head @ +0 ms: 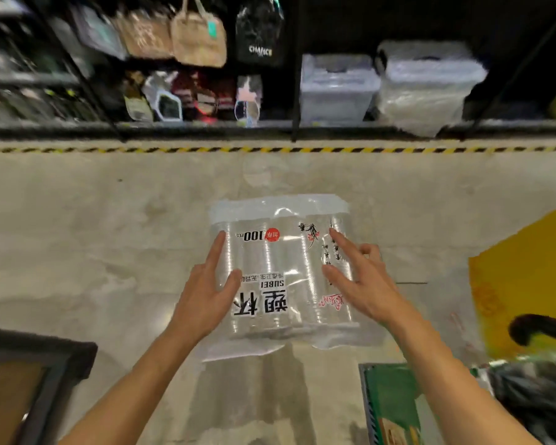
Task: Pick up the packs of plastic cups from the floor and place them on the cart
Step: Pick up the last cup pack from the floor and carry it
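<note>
A clear pack of plastic cups [281, 252] with black and red print lies flat on the concrete floor [77, 226] in the middle of the view. My left hand [206, 293] rests on the pack's left side, fingers fairly straight, thumb on its top face. My right hand [358, 277] lies over the right side with fingers spread and slightly bent. Neither hand has closed round the pack. A black cart handle [540, 330] and yellow surface [527, 274] show at the right edge.
Black shelving [206, 126] runs along the back behind a yellow-black floor stripe [270, 150], holding bags and clear storage boxes [337, 88]. A dark-framed board [29, 374] sits at bottom left. A green box [392, 403] and black bag [536, 396] lie at bottom right.
</note>
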Action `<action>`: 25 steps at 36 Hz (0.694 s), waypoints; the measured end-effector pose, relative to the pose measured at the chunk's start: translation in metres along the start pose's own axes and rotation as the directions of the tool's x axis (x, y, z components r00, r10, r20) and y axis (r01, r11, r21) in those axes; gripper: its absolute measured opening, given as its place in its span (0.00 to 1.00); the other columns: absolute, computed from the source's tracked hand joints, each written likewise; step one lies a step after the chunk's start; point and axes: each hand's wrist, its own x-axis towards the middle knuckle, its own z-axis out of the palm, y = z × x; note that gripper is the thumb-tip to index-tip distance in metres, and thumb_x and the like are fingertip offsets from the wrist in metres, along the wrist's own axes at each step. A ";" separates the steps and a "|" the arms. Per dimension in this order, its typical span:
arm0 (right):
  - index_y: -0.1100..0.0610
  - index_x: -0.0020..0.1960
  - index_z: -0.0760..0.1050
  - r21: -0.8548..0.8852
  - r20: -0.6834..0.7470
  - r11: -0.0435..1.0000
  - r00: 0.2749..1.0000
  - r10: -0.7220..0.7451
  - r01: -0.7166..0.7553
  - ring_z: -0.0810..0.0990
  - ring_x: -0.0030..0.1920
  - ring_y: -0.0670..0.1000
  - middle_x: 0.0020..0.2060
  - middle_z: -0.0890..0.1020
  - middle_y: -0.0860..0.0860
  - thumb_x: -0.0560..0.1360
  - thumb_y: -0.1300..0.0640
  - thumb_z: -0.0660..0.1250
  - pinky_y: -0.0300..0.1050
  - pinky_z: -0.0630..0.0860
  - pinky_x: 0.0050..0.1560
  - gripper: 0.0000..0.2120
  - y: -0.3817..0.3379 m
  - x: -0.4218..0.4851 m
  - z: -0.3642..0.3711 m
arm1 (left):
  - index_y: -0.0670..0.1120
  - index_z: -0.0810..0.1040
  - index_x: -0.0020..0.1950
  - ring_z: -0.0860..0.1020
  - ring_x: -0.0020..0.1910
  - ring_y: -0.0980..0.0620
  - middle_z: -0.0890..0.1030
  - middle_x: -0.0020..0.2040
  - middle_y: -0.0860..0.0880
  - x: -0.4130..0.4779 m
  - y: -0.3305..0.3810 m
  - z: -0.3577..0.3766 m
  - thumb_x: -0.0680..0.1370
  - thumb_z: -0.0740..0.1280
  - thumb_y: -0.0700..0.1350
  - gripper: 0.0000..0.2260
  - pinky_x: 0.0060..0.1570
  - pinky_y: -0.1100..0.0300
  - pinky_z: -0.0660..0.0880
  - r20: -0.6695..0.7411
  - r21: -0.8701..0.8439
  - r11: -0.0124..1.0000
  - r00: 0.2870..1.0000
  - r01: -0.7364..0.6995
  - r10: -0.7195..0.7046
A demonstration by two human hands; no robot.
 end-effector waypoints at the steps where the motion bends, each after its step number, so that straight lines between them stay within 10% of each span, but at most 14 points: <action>1: 0.24 0.73 0.52 -0.007 -0.003 1.000 1.000 -0.014 0.014 0.78 0.40 0.43 0.62 0.62 0.48 0.77 0.34 0.62 0.44 0.68 0.56 0.29 -0.026 -0.001 -0.019 | 0.68 0.47 0.77 0.71 0.63 0.51 0.73 0.65 0.53 -0.006 0.020 -0.025 0.81 0.60 0.55 0.30 0.55 0.58 0.65 -0.009 -0.004 1.000 1.000 0.000 0.000; 12: 0.27 0.75 0.52 -0.017 -0.008 0.980 0.980 -0.197 0.197 0.66 0.74 0.55 0.76 0.66 0.51 0.75 0.32 0.62 0.56 0.64 0.73 0.32 -0.233 -0.019 -0.138 | 0.72 0.51 0.75 0.73 0.60 0.51 0.67 0.72 0.56 -0.067 0.153 -0.239 0.79 0.62 0.61 0.29 0.51 0.48 0.80 -0.126 -0.114 0.993 0.992 0.009 -0.024; 25: 0.34 0.77 0.56 0.050 0.149 0.914 0.902 -0.406 0.403 0.73 0.65 0.50 0.77 0.65 0.49 0.79 0.39 0.64 0.48 0.70 0.64 0.30 -0.370 -0.028 -0.161 | 0.70 0.51 0.76 0.80 0.50 0.54 0.76 0.54 0.62 -0.133 0.165 -0.345 0.80 0.62 0.60 0.28 0.45 0.46 0.82 -0.254 -0.303 0.950 0.954 0.080 -0.162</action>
